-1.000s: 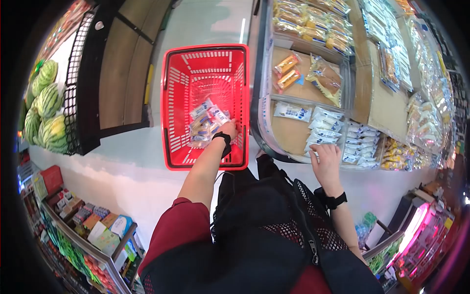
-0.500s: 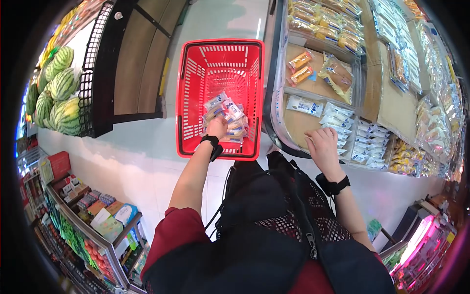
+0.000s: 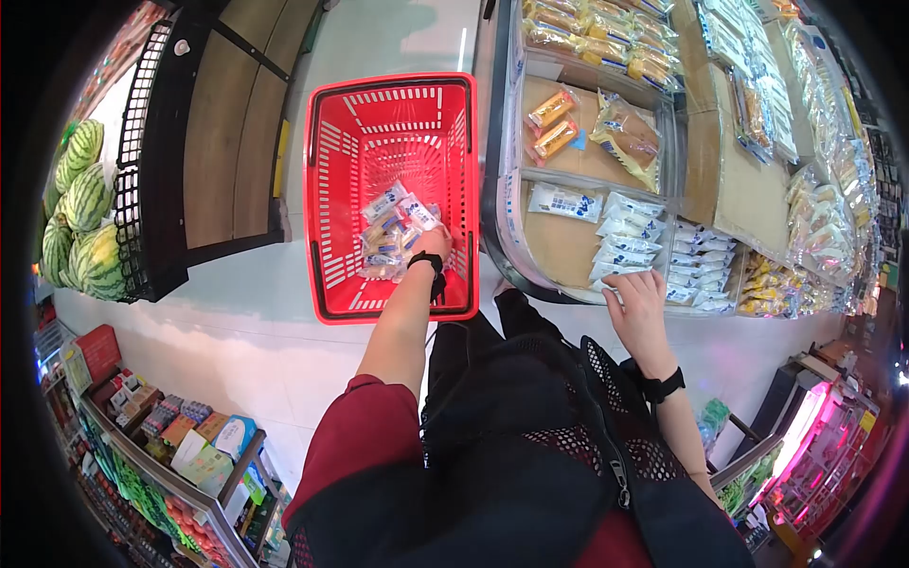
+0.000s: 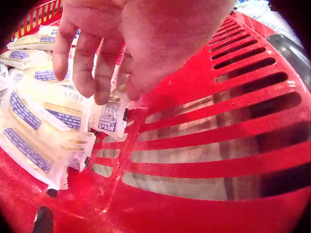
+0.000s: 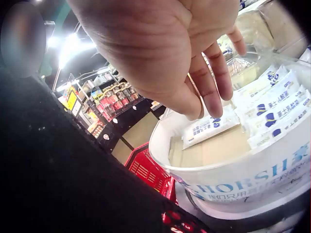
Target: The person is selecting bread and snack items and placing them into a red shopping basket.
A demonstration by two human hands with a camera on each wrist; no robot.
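Left hand (image 3: 433, 242) down in red basket (image 3: 327, 189) on floor, left of bin (image 5: 228, 170). Fingers (image 4: 85, 63) hang loose, fairly straight, tips touching packet (image 4: 109, 116) standing against basket wall; no clear grip. Pile (image 3: 383, 241) of similar packets just left of it. Right hand (image 3: 639, 295) over near edge of bin, just above white packs (image 3: 625, 241); fingers loosely curled, holding nothing.
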